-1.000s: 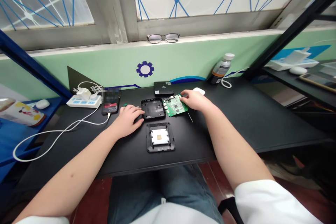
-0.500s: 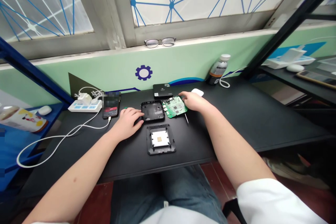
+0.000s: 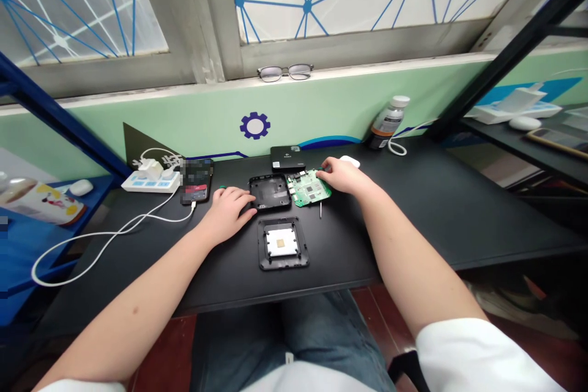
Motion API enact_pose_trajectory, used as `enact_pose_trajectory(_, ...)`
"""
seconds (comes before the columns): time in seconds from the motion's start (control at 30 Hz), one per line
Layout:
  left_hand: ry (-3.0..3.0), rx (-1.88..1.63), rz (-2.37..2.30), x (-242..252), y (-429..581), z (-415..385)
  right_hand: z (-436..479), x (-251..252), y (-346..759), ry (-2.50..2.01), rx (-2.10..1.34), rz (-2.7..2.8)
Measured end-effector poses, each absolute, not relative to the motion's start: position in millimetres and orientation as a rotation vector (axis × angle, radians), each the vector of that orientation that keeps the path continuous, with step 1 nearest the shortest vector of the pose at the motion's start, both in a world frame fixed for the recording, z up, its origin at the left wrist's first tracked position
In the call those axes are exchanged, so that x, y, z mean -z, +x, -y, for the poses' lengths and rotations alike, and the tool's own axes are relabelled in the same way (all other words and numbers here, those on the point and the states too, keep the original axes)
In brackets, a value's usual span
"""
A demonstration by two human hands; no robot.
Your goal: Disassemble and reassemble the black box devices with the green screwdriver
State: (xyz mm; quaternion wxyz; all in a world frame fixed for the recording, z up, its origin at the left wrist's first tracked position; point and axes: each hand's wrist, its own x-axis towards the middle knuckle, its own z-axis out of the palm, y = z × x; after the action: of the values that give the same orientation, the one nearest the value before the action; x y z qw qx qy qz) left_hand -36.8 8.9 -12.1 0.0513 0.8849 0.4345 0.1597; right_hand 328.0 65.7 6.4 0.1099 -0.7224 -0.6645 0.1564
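A black device shell (image 3: 269, 192) lies open on the black desk (image 3: 413, 208). My left hand (image 3: 228, 213) rests at its left edge, fingers curled down on the desk and touching the shell. A green circuit board (image 3: 307, 188) lies just right of the shell. My right hand (image 3: 343, 174) lies at the board's right edge, fingertips on it. A thin metal tool (image 3: 320, 210) pokes out below that hand. Nearer me lies a black cover (image 3: 282, 243) with a pale square pad inside.
A small black box (image 3: 286, 157) sits behind the board. A phone (image 3: 197, 180) on a white cable (image 3: 105, 236) and a power strip (image 3: 150, 182) lie left. A bottle (image 3: 388, 121) stands at the back right, glasses (image 3: 285, 71) on the sill, a white mouse (image 3: 351, 161) by my right hand.
My hands stay on the shell and the board. The thin metal tool under my right hand has swung from slanted to nearly upright. The view has shifted slightly.
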Motion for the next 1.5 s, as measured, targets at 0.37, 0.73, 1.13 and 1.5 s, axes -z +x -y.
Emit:
enact_pose_trajectory(0.37, 2.695, -0.5, -1.384, 11.8, -30.9, -4.2, -74.0, 2.7, 329.0, -2.118, -0.433, 1.861)
enact_pose_trajectory(0.73, 2.804, -0.413, -0.901, -3.5, -25.3, 24.7, -73.2, 2.8, 330.2, -2.078, -0.486, 1.884)
enact_pose_trajectory(1.13, 2.757, -0.407, -0.978, 3.8, -31.4, 15.8, -72.6, 2.6, 323.9, -2.086, -0.422, 1.925)
enact_pose_trajectory(1.5, 2.709, -0.354, -0.992, 5.8, -32.9, 12.5, -70.5, 0.3, 329.0, -2.079, -0.438, 1.939)
